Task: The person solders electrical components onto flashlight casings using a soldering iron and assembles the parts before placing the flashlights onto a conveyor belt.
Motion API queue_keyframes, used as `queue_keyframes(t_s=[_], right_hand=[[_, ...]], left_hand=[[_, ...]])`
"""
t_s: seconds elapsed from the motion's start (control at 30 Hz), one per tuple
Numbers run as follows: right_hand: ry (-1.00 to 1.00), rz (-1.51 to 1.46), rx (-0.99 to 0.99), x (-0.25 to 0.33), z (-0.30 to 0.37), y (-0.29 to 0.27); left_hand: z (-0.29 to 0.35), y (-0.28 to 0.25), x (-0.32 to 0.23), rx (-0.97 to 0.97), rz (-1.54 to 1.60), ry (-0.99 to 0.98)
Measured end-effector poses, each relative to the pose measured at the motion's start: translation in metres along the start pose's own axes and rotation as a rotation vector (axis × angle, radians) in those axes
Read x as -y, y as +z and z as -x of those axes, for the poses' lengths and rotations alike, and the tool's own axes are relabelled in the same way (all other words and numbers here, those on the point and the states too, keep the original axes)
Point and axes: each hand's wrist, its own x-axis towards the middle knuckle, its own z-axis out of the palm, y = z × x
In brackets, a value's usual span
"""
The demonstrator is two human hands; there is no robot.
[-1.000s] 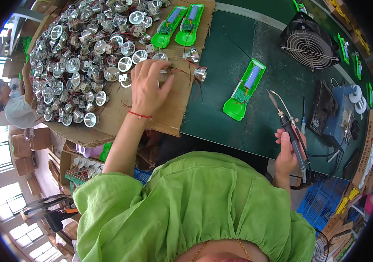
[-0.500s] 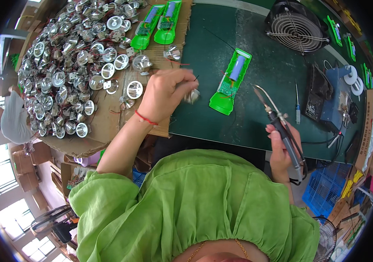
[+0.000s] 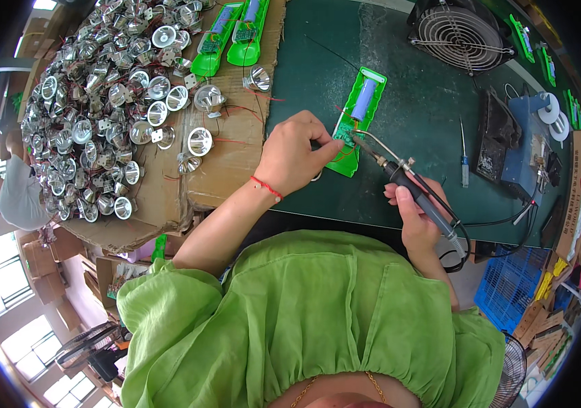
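A green plastic housing [image 3: 343, 164] lies on the dark green mat, with a lilac battery cell [image 3: 365, 100] and a small green circuit board [image 3: 345, 132] inside. My left hand [image 3: 297, 151] is closed at the board's left edge, thumb and finger pinched on the thin wire of a reflector lamp. The lamp itself is almost wholly hidden beneath that hand; only a bit of pale rim shows below the fingers. In my right hand [image 3: 418, 216] is a soldering iron [image 3: 409, 182] with a thin metal feed tube. Its tip reaches the board, close to my left fingertips.
Many loose reflector lamps [image 3: 81, 130] are heaped on cardboard [image 3: 226, 178] at the left. Two more green housings [image 3: 244, 51] lie at the top. A black fan [image 3: 459, 37], a screwdriver [image 3: 465, 170] and a blue soldering stand with solder reels [image 3: 528, 136] occupy the right.
My left hand has moved right, bringing the lamp and its wire from the cardboard's edge to the board. My right hand has carried the iron up and left, its tip now at the board.
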Motion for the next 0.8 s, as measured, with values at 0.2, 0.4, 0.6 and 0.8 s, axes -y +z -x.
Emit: queue_keyframes(t_s=[0.2, 0.4, 0.6, 0.8], right_hand=[[0.026, 0.024, 0.018, -0.001, 0.000, 0.003], [0.025, -0.023, -0.012, -0.001, 0.000, 0.002], [-0.074, -0.017, -0.078, 0.003, 0.002, -0.015], [-0.155, 0.080, -0.075, 0.007, 0.003, -0.025]], left_hand=[[-0.005, -0.001, 0.002, 0.014, -0.046, -0.016], [-0.006, -0.001, 0.003, 0.041, -0.014, -0.061], [-0.006, -0.002, 0.003, 0.039, -0.022, -0.040], [-0.004, -0.003, 0.002, 0.033, -0.020, -0.072]])
